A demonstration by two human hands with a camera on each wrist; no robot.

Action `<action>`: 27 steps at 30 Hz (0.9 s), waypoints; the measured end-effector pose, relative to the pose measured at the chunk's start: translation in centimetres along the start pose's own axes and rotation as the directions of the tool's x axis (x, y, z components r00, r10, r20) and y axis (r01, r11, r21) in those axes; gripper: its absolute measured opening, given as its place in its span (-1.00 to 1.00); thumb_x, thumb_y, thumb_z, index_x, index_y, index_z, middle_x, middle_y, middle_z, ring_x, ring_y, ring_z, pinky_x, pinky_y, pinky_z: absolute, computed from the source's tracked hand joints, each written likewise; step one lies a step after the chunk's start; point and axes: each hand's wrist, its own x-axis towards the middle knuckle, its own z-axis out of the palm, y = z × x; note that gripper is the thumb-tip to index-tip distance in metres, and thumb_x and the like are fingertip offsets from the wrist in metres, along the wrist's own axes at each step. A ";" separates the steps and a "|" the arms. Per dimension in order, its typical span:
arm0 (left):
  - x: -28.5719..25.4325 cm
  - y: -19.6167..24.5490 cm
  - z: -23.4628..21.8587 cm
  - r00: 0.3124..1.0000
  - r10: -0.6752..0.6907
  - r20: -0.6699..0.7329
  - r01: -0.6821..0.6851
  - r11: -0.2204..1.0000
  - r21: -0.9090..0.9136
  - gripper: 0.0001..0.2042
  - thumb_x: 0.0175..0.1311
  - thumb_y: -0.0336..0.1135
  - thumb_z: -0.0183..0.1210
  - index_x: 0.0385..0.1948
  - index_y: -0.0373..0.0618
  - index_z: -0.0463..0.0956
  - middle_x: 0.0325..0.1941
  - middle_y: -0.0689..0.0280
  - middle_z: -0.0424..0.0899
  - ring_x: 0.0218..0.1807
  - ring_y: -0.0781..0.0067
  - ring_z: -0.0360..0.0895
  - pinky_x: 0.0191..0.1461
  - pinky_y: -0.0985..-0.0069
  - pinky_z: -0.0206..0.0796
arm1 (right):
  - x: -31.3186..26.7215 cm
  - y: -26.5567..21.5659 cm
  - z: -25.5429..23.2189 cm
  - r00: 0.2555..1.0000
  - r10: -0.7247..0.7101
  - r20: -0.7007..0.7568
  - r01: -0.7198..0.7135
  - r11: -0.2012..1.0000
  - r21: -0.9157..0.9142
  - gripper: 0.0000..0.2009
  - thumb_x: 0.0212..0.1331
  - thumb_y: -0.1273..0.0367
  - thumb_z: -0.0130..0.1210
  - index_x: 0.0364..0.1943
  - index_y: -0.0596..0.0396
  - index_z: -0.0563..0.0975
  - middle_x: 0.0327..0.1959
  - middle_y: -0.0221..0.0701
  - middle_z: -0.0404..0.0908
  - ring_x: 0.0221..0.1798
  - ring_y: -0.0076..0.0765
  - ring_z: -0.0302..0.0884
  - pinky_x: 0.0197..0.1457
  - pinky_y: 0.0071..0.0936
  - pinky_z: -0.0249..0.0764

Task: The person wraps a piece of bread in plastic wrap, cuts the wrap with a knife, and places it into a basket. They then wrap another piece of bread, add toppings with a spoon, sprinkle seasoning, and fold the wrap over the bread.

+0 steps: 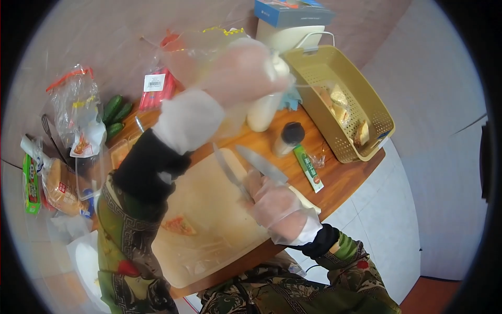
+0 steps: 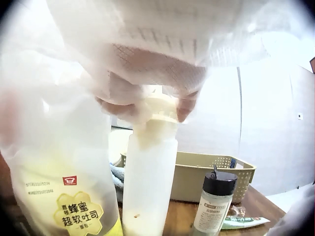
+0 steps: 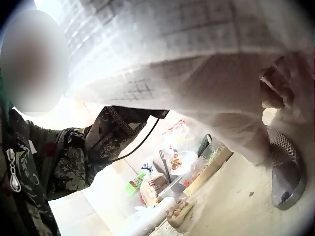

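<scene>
Blurred, my gloved left hand [image 1: 243, 73] reaches over the table's far side. In the left wrist view its fingers grip the pale cap of a translucent white bottle [image 2: 150, 182]. A clear toast bag with a yellow label [image 2: 78, 211] stands beside the bottle. My gloved right hand [image 1: 282, 212] is at the cutting board's [image 1: 219, 251] right edge, fingers curled round a knife. Its narrow metal blade [image 1: 228, 170] points away over the board. Close by is a second, broader blade [image 1: 261, 163]. A filled sandwich piece [image 1: 179, 226] lies on the board's near left.
A tan basket [image 1: 376, 112] with sandwich pieces stands at the right. Before it are a black-capped shaker [image 1: 290, 138] and a green-white tube [image 1: 308, 167]. Cucumbers [image 1: 116, 115], a red packet [image 1: 158, 89] and a bread bag [image 1: 63, 186] line the left and back.
</scene>
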 end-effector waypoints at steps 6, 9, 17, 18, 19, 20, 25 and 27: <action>-0.9 0.6 -3.2 0.986 -0.165 0.020 0.166 0.980 -0.105 -0.53 0.10 0.01 0.35 -0.35 -0.38 0.67 -0.36 0.05 0.74 -0.32 0.25 0.68 -0.18 0.35 0.47 | -0.5 0.9 -1.3 0.977 -0.187 -0.105 0.175 0.978 -0.115 -0.58 0.29 0.36 0.05 0.09 0.50 0.47 -0.48 -0.28 0.58 -0.44 -0.23 0.60 -0.43 -0.38 0.53; -3.4 1.5 -5.3 0.981 -0.183 0.067 0.195 0.939 -0.285 -0.61 0.18 -0.09 0.33 -0.28 -0.35 0.65 -0.32 0.29 0.71 -0.29 0.58 0.56 -0.17 0.49 0.41 | -0.1 -0.3 -4.0 0.985 0.049 0.165 -0.172 0.304 0.937 -0.83 0.19 0.47 0.11 -0.16 0.23 0.59 -0.48 -0.27 0.58 -0.56 -0.16 0.46 -0.48 -0.30 0.45; -14.8 2.6 -9.7 0.749 -0.591 0.301 0.647 0.554 -0.524 -0.54 0.26 0.09 0.24 -0.24 -0.24 0.66 -0.43 0.42 0.54 -0.42 0.65 0.39 -0.35 0.58 0.21 | -1.8 0.7 0.3 0.969 0.152 -0.193 -0.113 0.974 0.199 -0.79 0.20 0.43 0.14 -0.11 -0.01 0.69 -0.19 -0.26 0.72 -0.35 -0.20 0.64 -0.26 -0.29 0.58; -16.5 2.6 -10.1 0.742 -0.601 0.297 0.653 0.548 -0.522 -0.54 0.26 0.09 0.24 -0.24 -0.24 0.66 -0.43 0.42 0.54 -0.42 0.65 0.39 -0.35 0.58 0.21 | -2.1 0.9 0.7 0.967 0.178 -0.182 -0.149 0.975 0.162 -0.80 0.20 0.41 0.14 -0.13 -0.01 0.70 -0.16 -0.24 0.72 -0.30 -0.18 0.65 -0.19 -0.24 0.59; -18.3 2.5 -10.3 0.659 -0.692 0.295 0.697 0.414 -0.586 -0.57 0.32 0.06 0.20 -0.20 -0.22 0.65 -0.38 0.42 0.54 -0.39 0.65 0.40 -0.32 0.60 0.23 | -2.4 0.4 0.5 0.969 0.170 -0.177 -0.142 0.976 0.163 -0.80 0.20 0.41 0.14 -0.13 -0.01 0.70 -0.16 -0.24 0.72 -0.30 -0.18 0.65 -0.19 -0.24 0.59; -19.9 2.4 -10.3 0.565 -0.768 0.302 0.715 0.274 -0.643 -0.60 0.37 0.02 0.16 -0.16 -0.21 0.65 -0.32 0.41 0.55 -0.36 0.65 0.41 -0.29 0.62 0.24 | -2.6 -0.2 -0.3 0.945 0.271 -0.184 -0.234 0.951 0.202 -0.79 0.19 0.40 0.15 -0.12 -0.01 0.69 -0.16 -0.21 0.71 -0.28 -0.14 0.65 -0.15 -0.24 0.58; -27.3 0.8 -9.7 0.590 -0.766 0.255 0.533 0.132 -0.836 -0.66 0.48 -0.09 0.08 0.08 -0.13 0.52 -0.18 0.40 0.57 -0.28 0.58 0.44 -0.20 0.62 0.23 | -4.2 -0.9 -2.2 0.901 0.434 -0.012 -0.166 0.370 0.914 -0.73 0.30 0.44 0.08 0.03 0.21 0.62 -0.37 -0.50 0.60 -0.35 -0.60 0.45 -0.19 -0.65 0.36; -28.9 1.4 -10.0 0.581 -0.786 0.210 0.608 0.247 -0.754 -0.66 0.49 -0.11 0.08 0.16 -0.06 0.45 -0.11 0.38 0.59 -0.26 0.52 0.45 -0.19 0.58 0.23 | -4.2 -2.5 -5.6 0.923 0.384 0.026 -0.183 0.378 0.908 -0.72 0.32 0.46 0.06 0.06 0.25 0.60 -0.38 -0.55 0.54 -0.35 -0.66 0.37 -0.21 -0.67 0.32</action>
